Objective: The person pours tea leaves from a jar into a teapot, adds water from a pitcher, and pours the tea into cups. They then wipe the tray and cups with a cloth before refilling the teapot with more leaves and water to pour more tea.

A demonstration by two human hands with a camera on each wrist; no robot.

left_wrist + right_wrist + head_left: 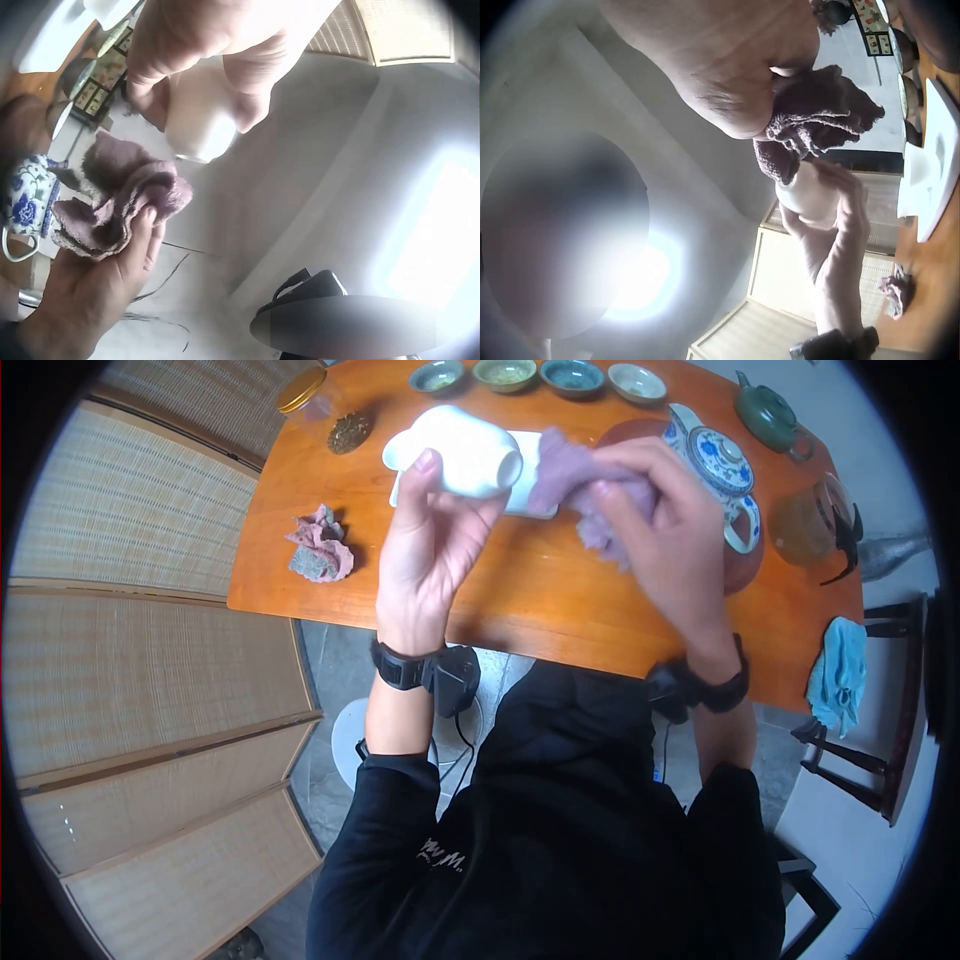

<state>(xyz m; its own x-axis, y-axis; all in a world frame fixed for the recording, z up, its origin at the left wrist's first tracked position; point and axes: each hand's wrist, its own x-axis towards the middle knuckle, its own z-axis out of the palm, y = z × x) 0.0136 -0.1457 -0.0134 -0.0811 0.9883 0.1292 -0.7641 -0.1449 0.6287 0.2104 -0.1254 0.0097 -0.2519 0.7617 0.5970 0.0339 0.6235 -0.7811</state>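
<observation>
Above the wooden bench point(510, 610), a wiping or drying step is apparently being carried out by hand. Below its near edge, a black top point(580, 860) is being worn by the person. On the right of the bench, a blue-and-white teapot point(718, 462) is being displayed with painted flowers.

By the left hand point(435, 545), its grip parted only as wide as the body between thumb and fingers, a white tea vessel point(462, 448) is being held in the air on its side, base turned towards the right hand point(675, 525). In the right grip, closed snugly, a bunched purple cloth point(568, 468) is being pinched just beside that base; whether contact is being made cannot be told. For the next move, the vessel probably needs to be steadied or turned while the cloth is being worked over it.

No brand or label is being made out; white lettering point(440, 855) is being carried on the black top, too skewed to be read surely.
</observation>
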